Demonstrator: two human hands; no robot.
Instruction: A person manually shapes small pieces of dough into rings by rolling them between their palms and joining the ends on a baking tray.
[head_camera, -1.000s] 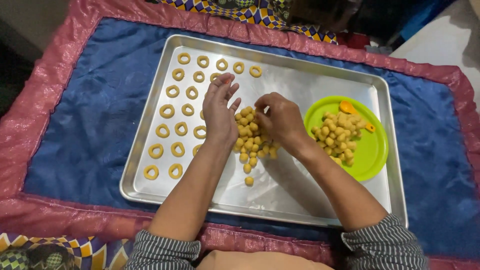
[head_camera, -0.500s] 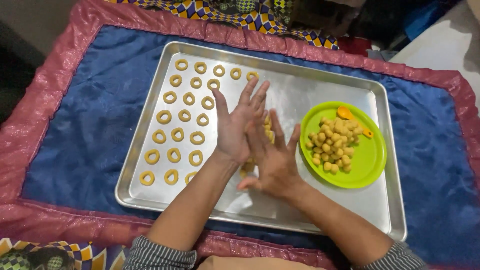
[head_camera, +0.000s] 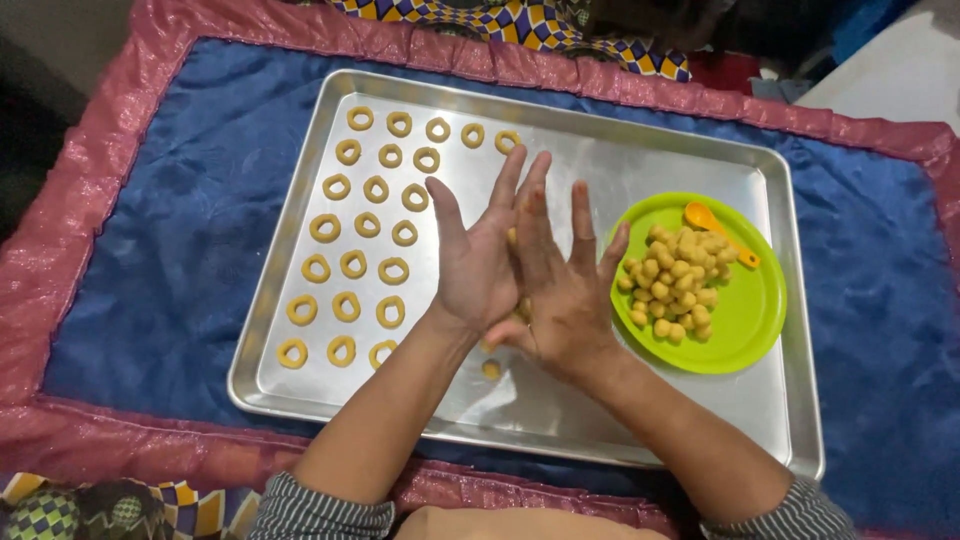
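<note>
Both hands meet palm to palm over the middle of the metal tray (head_camera: 640, 160). The left hand (head_camera: 478, 262) and right hand (head_camera: 562, 290) are flat, fingers spread, with a dough piece (head_camera: 512, 236) barely showing between them. The dough looks soft, light and easily squashed, best taken gently at its sides. Dough rings (head_camera: 360, 225) lie left; a green plate (head_camera: 750, 325) of dough balls (head_camera: 678, 282) sits right.

Left hand (head_camera: 480, 262) – now pressed against right hand (head_camera: 560, 290)

blue cloth (head_camera: 180, 260), pink border (head_camera: 60, 250), patterned fabric (head_camera: 520, 22)
</note>
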